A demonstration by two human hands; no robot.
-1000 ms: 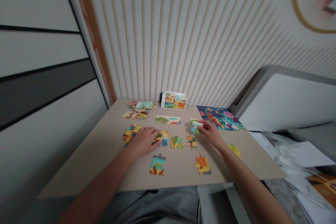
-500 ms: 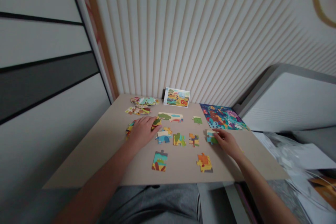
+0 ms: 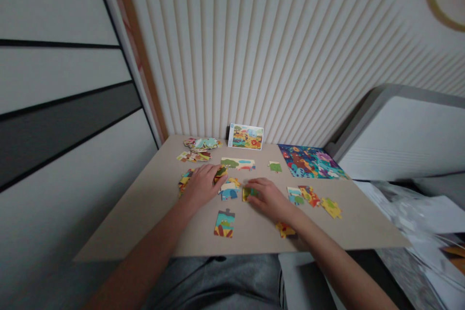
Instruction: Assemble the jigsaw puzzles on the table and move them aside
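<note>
My left hand [image 3: 203, 182] is closed on a stack of puzzle pieces [image 3: 221, 172], beside more pieces [image 3: 184, 181] at its left. My right hand [image 3: 268, 197] reaches over a green and yellow piece [image 3: 246, 193], its fingers bent and touching it; whether it grips the piece is hidden. Between the hands lies a blue elephant piece [image 3: 229, 190]. Nearer the front edge is a teal piece with red leaves [image 3: 224, 224]. An orange piece [image 3: 285, 229] is partly under my right forearm. A joined strip with a tree [image 3: 238, 163] lies behind.
A picture card [image 3: 245, 136] stands at the back. Piled pieces [image 3: 203, 144] are at the back left, a dark finished puzzle [image 3: 310, 161] at the back right. Loose pieces [image 3: 331, 207] lie right of my right hand, and a green piece [image 3: 275, 166] behind it.
My right hand has moved left from the light blue and green piece to the green and yellow one. Red and yellow pieces now show at the right. My left hand has stayed at its stack.
</note>
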